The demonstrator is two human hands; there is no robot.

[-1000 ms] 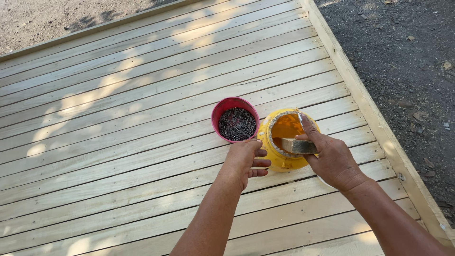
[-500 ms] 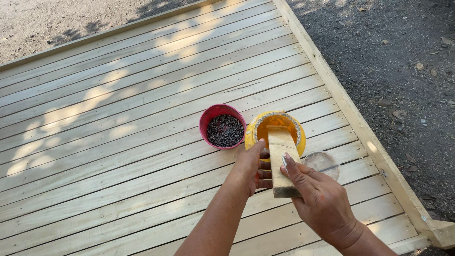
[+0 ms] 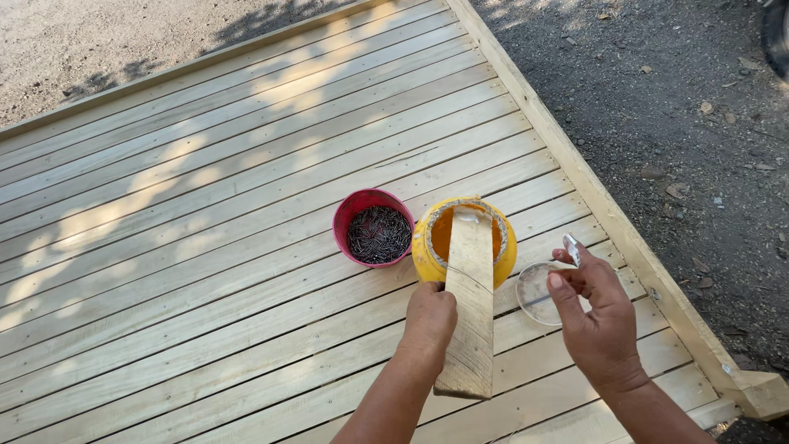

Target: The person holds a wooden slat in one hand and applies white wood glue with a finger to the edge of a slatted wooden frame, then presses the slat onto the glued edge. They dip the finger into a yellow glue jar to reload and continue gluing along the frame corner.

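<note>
Outdoors, a person worked on a deck [image 3: 205, 205] made of pale wooden boards, close to its right edge, where a thicker beam bordered dark gravel ground [image 3: 699, 107]. The left hand [image 3: 429, 319] was closed around the side of a short wooden plank [image 3: 470, 300], holding it tilted, so that its far end rested on the rim of a yellow pot [image 3: 428, 247] with an orange inside. The near end of the plank pointed toward the person. The right hand [image 3: 598, 321] was half open, with the fingers bent, and it pinched a small shiny object [image 3: 572, 248] between thumb and fingertips; I could not tell what this object was. Just under that hand, a clear round lid [image 3: 534, 292] lay on the deck boards, beside the yellow pot. To the left of the yellow pot, touching it or almost touching, stood a red bowl [image 3: 352, 215] full of dark nails [image 3: 378, 234]. Patches of sunlight lay across the boards toward the far left corner.
</note>
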